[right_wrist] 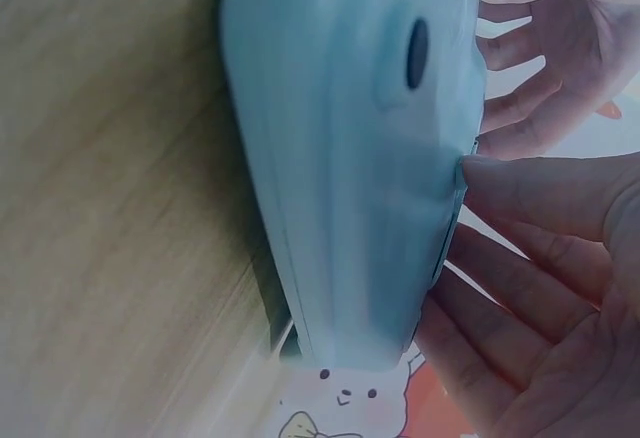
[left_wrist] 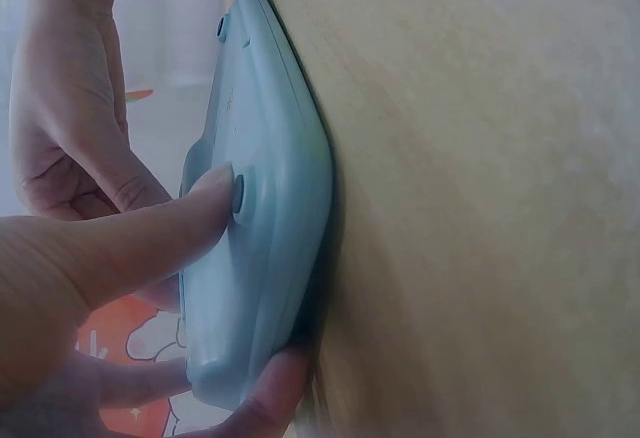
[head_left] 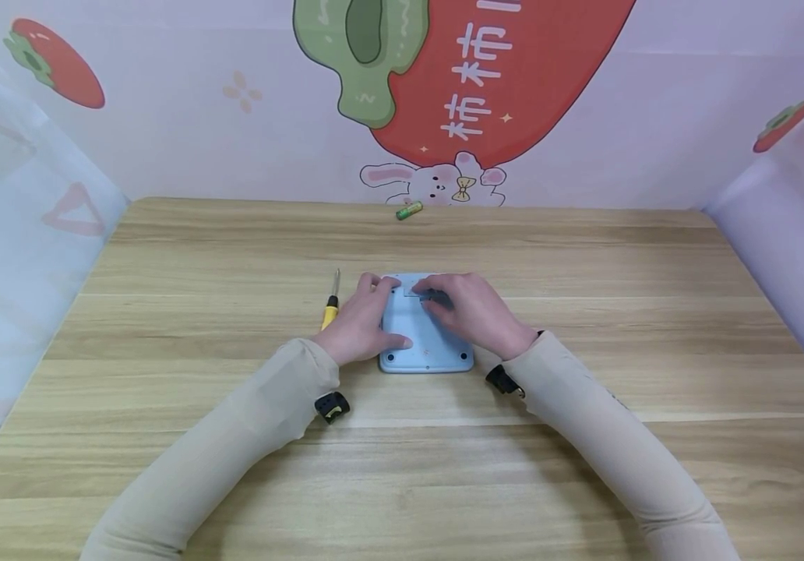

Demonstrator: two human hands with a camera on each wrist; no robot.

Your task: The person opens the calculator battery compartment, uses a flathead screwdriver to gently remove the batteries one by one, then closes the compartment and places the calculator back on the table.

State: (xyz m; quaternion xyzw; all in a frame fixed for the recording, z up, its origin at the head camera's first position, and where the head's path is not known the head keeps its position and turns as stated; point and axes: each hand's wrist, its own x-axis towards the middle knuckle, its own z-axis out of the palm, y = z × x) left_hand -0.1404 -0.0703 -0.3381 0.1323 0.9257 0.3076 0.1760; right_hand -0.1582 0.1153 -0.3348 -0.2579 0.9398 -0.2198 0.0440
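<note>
A light blue flat device (head_left: 426, 335) lies back side up on the table, with dark round feet near its corners. My left hand (head_left: 363, 319) grips its left side, thumb on the back and fingers at the edges. At the far end of the back is a small rectangular battery cover (head_left: 410, 289). My right hand (head_left: 474, 310) bends over this cover, finger and thumb pinching at it, partly hiding it. In the right wrist view, the right thumb (right_wrist: 540, 193) touches the raised edge near the cover. The left thumb (left_wrist: 170, 233) presses beside a foot in the left wrist view.
A screwdriver (head_left: 330, 312) with a yellow and black handle lies left of the device, partly behind the left hand. A green battery (head_left: 409, 210) lies at the back edge of the wooden table (head_left: 199, 257). A printed backdrop (head_left: 199, 140) rises behind it.
</note>
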